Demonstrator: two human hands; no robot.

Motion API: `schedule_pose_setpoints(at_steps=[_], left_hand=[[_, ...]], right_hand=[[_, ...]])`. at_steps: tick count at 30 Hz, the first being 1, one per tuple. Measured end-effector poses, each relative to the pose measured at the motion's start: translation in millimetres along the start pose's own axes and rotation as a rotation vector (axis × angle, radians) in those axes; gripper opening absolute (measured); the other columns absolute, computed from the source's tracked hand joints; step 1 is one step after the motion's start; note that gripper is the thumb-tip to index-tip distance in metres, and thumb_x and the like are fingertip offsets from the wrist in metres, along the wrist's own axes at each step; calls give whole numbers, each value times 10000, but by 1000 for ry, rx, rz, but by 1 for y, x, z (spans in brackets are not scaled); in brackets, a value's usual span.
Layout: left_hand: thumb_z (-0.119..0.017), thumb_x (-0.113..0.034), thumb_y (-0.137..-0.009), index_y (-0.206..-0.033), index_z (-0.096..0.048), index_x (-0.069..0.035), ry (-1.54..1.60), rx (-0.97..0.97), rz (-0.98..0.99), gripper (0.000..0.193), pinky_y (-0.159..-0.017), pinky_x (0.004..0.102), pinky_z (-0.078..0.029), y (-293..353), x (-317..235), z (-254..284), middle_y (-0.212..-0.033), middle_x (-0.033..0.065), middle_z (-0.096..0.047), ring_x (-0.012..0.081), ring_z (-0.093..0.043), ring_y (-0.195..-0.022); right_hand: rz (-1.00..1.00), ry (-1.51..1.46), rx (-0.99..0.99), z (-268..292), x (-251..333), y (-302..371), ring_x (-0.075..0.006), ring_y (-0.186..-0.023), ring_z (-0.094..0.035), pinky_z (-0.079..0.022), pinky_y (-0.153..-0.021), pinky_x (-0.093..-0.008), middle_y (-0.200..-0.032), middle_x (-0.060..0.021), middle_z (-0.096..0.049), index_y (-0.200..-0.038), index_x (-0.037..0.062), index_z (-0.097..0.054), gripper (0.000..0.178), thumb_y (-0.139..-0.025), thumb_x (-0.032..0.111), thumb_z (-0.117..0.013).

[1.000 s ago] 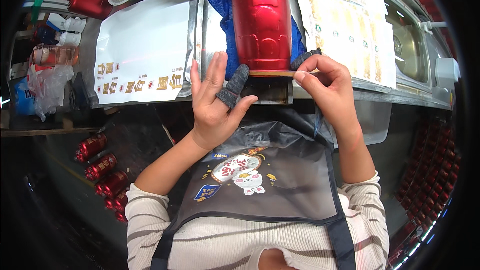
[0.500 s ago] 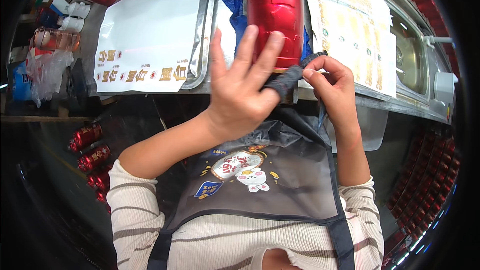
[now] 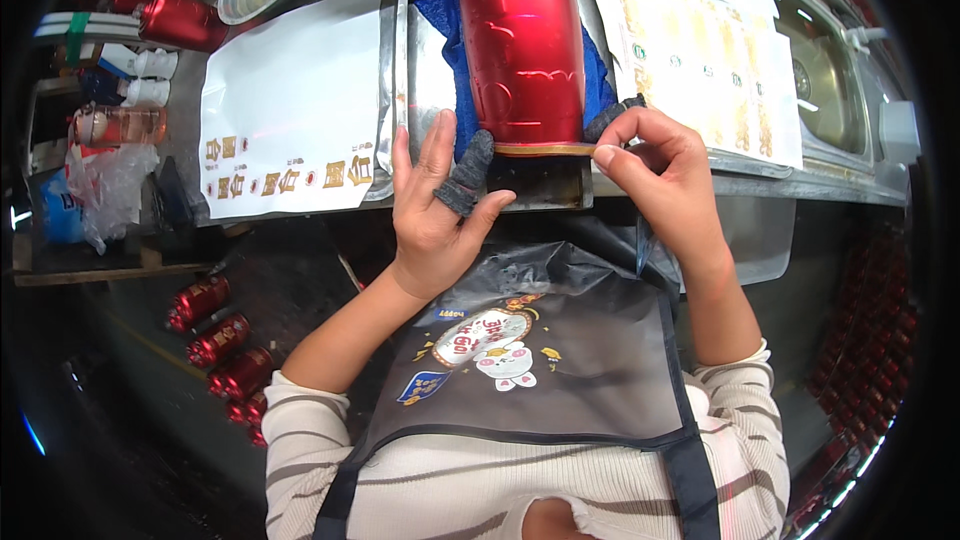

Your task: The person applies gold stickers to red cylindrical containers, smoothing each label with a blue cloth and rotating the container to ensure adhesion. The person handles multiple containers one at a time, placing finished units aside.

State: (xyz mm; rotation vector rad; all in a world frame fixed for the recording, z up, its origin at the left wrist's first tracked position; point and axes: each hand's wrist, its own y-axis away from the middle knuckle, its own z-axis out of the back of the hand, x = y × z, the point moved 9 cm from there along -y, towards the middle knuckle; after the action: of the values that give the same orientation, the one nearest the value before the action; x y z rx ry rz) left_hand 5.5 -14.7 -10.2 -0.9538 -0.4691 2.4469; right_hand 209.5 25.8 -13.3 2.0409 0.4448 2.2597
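A shiny red metal bottle with raised shapes lies on a blue cloth, one end toward me. Along that near end runs a thin gold-brown strip. My left hand is open, fingers spread, beside the bottle's near left corner. A dark grey cloth finger cover sleeves its index finger, whose tip is at or close to the bottle. My right hand pinches thumb and forefinger at the strip's right end; whether they grip it is unclear. Another dark cover shows on a right finger beside the bottle.
Left of the bottle, a white sheet with gold characters lies on a metal tray. More gold-printed sheets lie to the right, before a metal basin. Red bottles stand below the bench at left, more at right.
My left hand has drawn back from over the bottle to its left, leaving the near end visible. My right hand remains pinched by the near right corner. The view has shifted slightly.
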Motion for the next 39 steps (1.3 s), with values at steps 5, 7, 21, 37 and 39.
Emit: schedule_pose_setpoints(at_steps=[5,7,21,37,39], left_hand=[[-812,-120,-785,-1060,-673,54,-88,16,-89,354,-1101,686,-206,-9,-14,-2,-1484,271,-437,406,-487,-1335],[-808,-118,-789,-1084,-676,50,-122,23,-143,364,-1097,686,-208,-13,-18,-2,-1484,274,-433,409,-493,-1328],[-778,-107,-678,-1048,-776,-144,-318,-3,-268,372,-1076,718,-191,-61,-58,-14,-1448,224,-507,451,-499,-1308],[-801,-107,-798,-1174,-651,38,-71,-19,-55,430,-1123,653,-192,-7,-15,-2,-1463,240,-479,396,-501,-1328],[-791,-85,-802,-1226,-626,44,-110,-13,-109,473,-1112,669,-187,-12,-21,-1,-1481,228,-462,406,-502,-1324]], right_hand=[[24,-46,-26,6,-5,-4,10,-624,-489,-373,-555,-171,-781,27,-604,-815,1,-628,72,-868,50,-629],[22,-51,-26,6,-9,-6,11,-626,-489,-372,-555,-170,-782,28,-605,-816,0,-629,72,-867,51,-632],[8,-28,-14,3,-16,-8,1,-660,-518,-403,-583,-170,-796,30,-613,-841,-7,-647,52,-860,41,-655],[19,-45,-8,5,-14,-7,21,-640,-423,-312,-556,-167,-765,66,-552,-821,31,-606,70,-870,63,-645],[18,-67,-6,4,-13,-7,22,-626,-416,-302,-542,-169,-750,68,-546,-821,35,-605,74,-868,73,-646]])
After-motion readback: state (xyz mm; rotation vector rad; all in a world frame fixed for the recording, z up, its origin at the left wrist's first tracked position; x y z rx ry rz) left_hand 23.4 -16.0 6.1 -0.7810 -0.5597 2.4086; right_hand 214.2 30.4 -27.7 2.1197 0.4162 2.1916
